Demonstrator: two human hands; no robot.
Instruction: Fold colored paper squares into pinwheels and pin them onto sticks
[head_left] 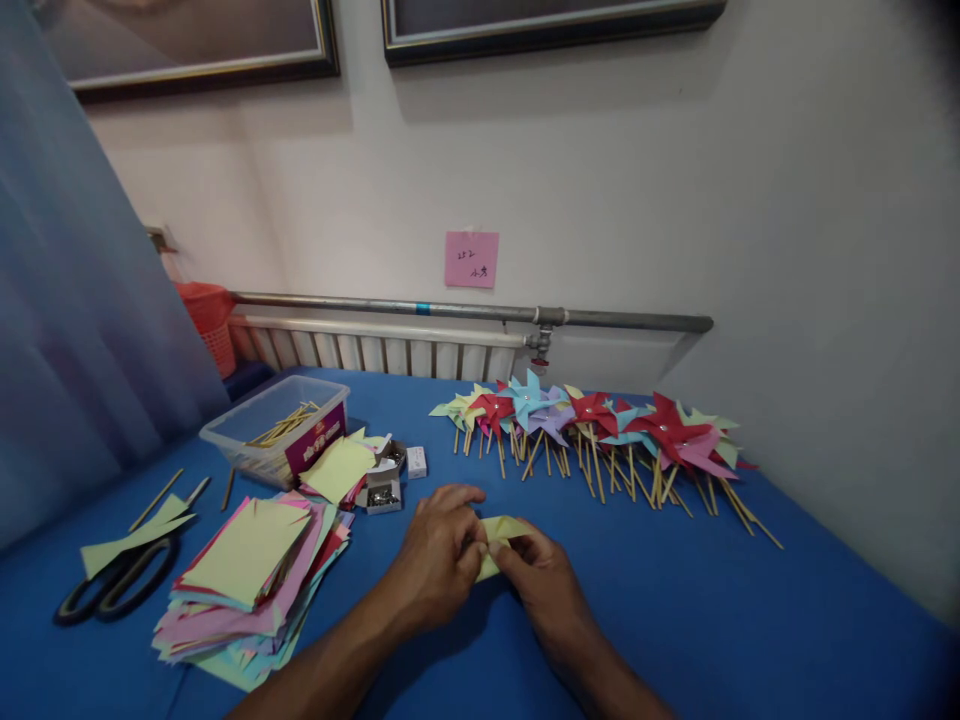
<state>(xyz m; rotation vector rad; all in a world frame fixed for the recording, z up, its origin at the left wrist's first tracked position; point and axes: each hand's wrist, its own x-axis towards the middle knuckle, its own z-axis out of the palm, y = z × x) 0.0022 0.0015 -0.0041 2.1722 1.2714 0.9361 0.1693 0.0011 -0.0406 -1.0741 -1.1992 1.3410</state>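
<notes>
Both my hands meet at the middle of the blue table (675, 620) over a small yellow paper square (504, 530). My left hand (439, 560) pinches the paper's left side with thumb and fingers. Gripping its right side is my right hand (547, 580), fingers curled over a fold. The paper is partly folded and mostly hidden by my fingers. A row of finished paper pinwheels (600, 430) on wooden sticks, in red, blue, purple and yellow, lies beyond my hands.
A stack of coloured paper squares (251, 570) lies at the left, with black scissors (112, 585) beside it. Behind are a clear plastic tub of wooden sticks (277, 425), small boxes of pins (384, 485) and loose sticks. A radiator and pipe run along the wall.
</notes>
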